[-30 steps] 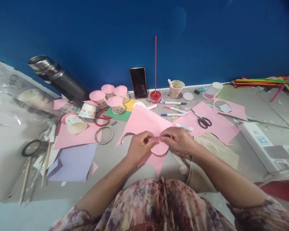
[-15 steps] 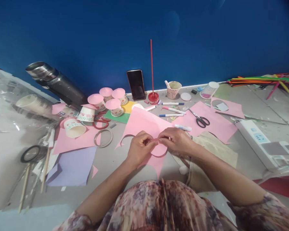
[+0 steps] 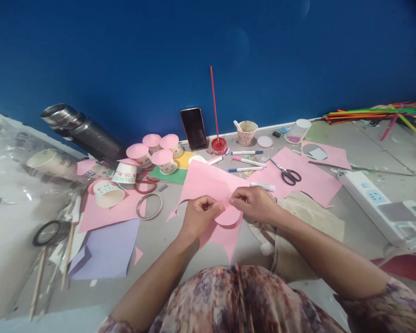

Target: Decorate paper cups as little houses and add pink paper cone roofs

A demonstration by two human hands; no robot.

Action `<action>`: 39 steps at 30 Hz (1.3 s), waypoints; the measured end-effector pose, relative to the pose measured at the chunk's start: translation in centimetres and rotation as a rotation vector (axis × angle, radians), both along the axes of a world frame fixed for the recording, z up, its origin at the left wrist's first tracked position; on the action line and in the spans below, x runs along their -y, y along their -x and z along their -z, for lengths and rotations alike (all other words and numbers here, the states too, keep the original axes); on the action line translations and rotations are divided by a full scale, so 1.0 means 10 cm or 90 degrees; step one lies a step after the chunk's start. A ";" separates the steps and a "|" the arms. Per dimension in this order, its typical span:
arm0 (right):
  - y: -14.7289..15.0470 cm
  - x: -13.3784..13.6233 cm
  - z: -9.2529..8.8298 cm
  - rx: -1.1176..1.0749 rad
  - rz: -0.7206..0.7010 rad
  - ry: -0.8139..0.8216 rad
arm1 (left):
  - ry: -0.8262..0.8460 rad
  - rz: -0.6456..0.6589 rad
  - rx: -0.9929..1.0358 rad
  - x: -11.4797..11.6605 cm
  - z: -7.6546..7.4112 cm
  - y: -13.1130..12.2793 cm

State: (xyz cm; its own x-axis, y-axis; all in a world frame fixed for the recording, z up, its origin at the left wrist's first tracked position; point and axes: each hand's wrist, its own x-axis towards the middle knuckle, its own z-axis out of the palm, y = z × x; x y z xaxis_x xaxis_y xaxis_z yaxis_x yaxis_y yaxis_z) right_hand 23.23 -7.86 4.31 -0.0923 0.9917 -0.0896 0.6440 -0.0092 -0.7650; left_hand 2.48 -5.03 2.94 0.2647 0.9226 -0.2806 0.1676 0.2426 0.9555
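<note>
A pink paper circle [image 3: 228, 216] is pinched between my two hands over the middle of the table. My left hand [image 3: 201, 215] grips its left edge between thumb and fingers. On the right edge, my right hand [image 3: 254, 203] closes thumb against fingertips. Beneath the circle lies a larger pink paper sheet [image 3: 204, 180] with curved cut-outs along its edges. A glue stick [image 3: 262, 186] lies just beyond my right hand. Scissors with black handles [image 3: 288, 175] rest on another pink sheet [image 3: 314, 178] to the right.
Several decorated paper cups with pink tops [image 3: 163, 157] stand at the back left, near a tape roll [image 3: 149, 206] and a dark flask [image 3: 90, 134]. A phone [image 3: 194, 129] leans on the blue wall. Markers [image 3: 246, 169] lie mid-table; a power strip [image 3: 370, 199] is at right.
My fingers have spread slightly apart along the pink paper circle, which now shows more of its flat face. The whole view has shifted a little.
</note>
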 end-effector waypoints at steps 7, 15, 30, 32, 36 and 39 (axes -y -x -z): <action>0.01 0.00 -0.03 0.017 0.005 0.000 | -0.029 0.018 -0.018 0.00 -0.03 0.00; 0.04 0.01 0.00 0.041 0.028 -0.009 | -0.076 0.017 -0.053 0.01 -0.03 0.00; 0.08 0.04 0.02 0.042 0.025 -0.066 | -0.081 -0.020 -0.056 0.04 -0.02 -0.01; 0.08 0.04 0.02 0.039 0.029 -0.079 | -0.090 -0.024 -0.061 0.04 -0.03 -0.01; 0.08 0.04 0.01 0.030 0.033 -0.085 | -0.098 -0.020 -0.071 0.05 -0.06 0.00; 0.08 0.04 0.01 0.026 0.030 -0.098 | -0.094 -0.005 -0.074 0.05 -0.08 0.01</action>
